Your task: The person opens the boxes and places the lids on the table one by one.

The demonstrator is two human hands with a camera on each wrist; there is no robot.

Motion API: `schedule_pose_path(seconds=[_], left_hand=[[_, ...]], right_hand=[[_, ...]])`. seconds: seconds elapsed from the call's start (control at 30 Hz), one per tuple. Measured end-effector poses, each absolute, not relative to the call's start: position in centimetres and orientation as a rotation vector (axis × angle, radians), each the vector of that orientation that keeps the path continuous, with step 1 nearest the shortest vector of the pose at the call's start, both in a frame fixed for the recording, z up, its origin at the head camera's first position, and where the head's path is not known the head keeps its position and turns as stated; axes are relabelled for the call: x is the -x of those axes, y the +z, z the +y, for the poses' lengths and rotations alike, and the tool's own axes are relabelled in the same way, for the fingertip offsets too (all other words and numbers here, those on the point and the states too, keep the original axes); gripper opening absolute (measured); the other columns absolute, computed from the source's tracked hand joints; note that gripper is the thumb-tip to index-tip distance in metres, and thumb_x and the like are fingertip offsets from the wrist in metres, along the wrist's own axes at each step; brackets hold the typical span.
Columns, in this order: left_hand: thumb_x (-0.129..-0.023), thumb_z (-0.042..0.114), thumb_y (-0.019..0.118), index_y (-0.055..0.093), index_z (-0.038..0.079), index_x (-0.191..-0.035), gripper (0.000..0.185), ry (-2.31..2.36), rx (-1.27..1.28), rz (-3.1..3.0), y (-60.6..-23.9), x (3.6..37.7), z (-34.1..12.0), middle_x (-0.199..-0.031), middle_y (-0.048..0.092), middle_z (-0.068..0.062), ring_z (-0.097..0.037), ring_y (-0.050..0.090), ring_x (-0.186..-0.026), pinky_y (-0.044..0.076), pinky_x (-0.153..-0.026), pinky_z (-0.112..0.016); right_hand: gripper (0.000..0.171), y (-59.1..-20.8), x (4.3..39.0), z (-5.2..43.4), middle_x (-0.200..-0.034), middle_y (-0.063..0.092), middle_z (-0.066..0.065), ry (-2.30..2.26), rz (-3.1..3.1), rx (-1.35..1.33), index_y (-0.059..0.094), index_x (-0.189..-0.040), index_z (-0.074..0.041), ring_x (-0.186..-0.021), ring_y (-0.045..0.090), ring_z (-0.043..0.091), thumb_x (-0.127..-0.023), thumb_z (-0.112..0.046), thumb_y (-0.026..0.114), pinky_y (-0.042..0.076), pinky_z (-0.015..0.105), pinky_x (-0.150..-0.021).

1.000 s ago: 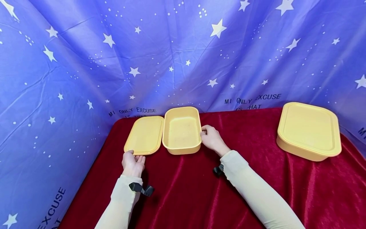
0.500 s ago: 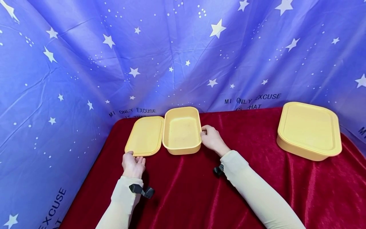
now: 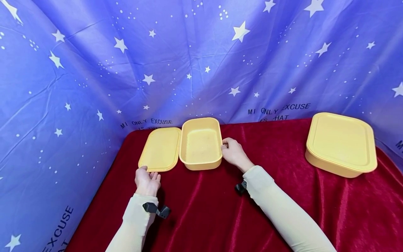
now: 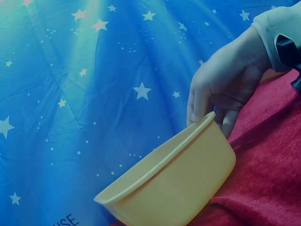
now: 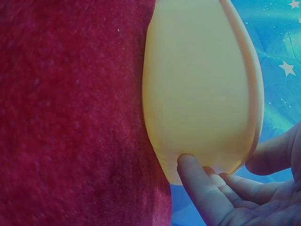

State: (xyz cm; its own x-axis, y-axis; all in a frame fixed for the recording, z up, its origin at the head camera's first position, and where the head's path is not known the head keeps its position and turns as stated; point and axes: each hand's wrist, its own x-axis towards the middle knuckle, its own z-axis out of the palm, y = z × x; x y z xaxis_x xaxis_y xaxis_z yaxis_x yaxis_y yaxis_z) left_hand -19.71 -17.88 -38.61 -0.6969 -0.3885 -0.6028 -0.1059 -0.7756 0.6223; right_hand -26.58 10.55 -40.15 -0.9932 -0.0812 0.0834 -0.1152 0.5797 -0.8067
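Open yellow tub (image 3: 200,144) with loose lid (image 3: 160,149), far-left on red-draped desk (image 3: 220,210).
Right hand (image 3: 232,152) pinches the tub's right rim; left hand (image 3: 147,181) lies palm-up, fingers relaxed, at the lid's near edge. Judged step: steadying the tub. Next calls for gripping the lid. Second, lidded tub (image 3: 341,144) stands well apart, right.

Lid creeps right, barely.
Lid (image 3: 160,149) sits a touch nearer the box (image 3: 200,143) than a second ago, its near-left corner further from the left hand (image 3: 147,181). Both hands hold position; whole view shifts slightly.
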Motion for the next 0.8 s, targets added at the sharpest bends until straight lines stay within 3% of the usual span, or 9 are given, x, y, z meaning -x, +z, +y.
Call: schedule_pose_path(seconds=[0.33, 0.47, 0.57, 0.8], left_hand=[[-0.098, 0.022, 0.035, 0.023, 0.009, -0.143, 0.049, -2.571, -1.102, -0.960, -38.74, 19.75, -17.89, -0.116, 0.029, -0.005, -0.024, 0.025, -0.135, 0.024, -0.112, -0.032], [-0.097, 0.017, 0.039, 0.039, 0.008, -0.119, 0.024, -2.562, -1.095, -0.986, -38.86, 19.89, -17.84, -0.109, 0.033, -0.005, -0.024, 0.030, -0.130, 0.027, -0.110, -0.032], [-0.096, 0.012, 0.041, 0.039, 0.008, -0.101, 0.006, -2.552, -1.074, -1.031, -38.97, 20.12, -17.61, -0.107, 0.037, -0.007, -0.024, 0.035, -0.124, 0.031, -0.107, -0.032], [-0.096, 0.010, 0.046, 0.045, 0.005, -0.110, 0.015, -2.576, -0.854, -1.254, -39.17, 20.64, -17.01, -0.112, 0.043, -0.009, -0.020, 0.049, -0.106, 0.037, -0.102, -0.033]], right_hand=[[0.029, -40.11, 26.61, 10.39, -0.092, 0.064, 0.009, 1.417, -2.758, -0.171, 0.061, -0.113, 0.002, -0.081, 0.058, 0.022, -0.093, -0.009, 0.043, 0.045, 0.031, -0.071], [0.029, -40.15, 26.66, 10.31, -0.091, 0.064, 0.009, 1.429, -2.765, -0.166, 0.061, -0.113, 0.001, -0.079, 0.058, 0.021, -0.093, -0.009, 0.042, 0.045, 0.031, -0.070], [0.030, -40.21, 26.76, 10.35, -0.092, 0.064, 0.009, 1.428, -2.760, -0.168, 0.061, -0.112, 0.002, -0.080, 0.058, 0.021, -0.092, -0.009, 0.042, 0.045, 0.031, -0.069], [0.030, -40.06, 26.73, 10.59, -0.093, 0.064, 0.010, 1.392, -2.754, -0.167, 0.062, -0.111, 0.002, -0.082, 0.057, 0.022, -0.091, -0.009, 0.044, 0.045, 0.032, -0.072]])
